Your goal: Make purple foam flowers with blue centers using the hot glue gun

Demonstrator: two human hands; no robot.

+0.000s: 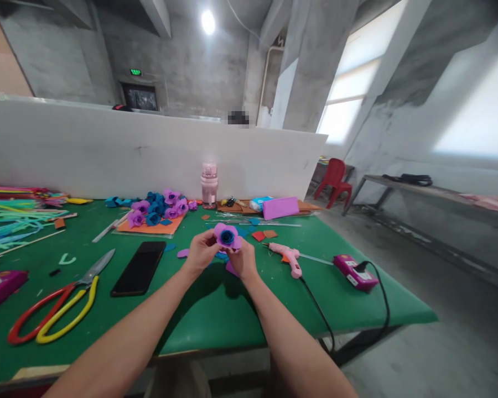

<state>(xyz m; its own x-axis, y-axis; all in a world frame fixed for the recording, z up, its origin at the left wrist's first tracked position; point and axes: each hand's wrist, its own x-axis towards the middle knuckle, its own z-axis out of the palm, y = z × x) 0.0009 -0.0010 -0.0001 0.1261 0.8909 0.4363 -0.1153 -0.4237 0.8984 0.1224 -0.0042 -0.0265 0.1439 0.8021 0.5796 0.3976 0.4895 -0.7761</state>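
Craft workshop in a bare concrete hall. Green desk (pixel 216 320) carries scissors (pixel 58 309), glue gun (pixel 288 257) and foam flowers (pixel 157 207); white partition (pixel 108 149) stands behind the desk.

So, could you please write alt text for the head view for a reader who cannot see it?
Both hands, left hand and right hand, hold a purple and blue flower above a green table. Scissors and a phone lie to the left, a pink glue gun to the right, more flowers behind.
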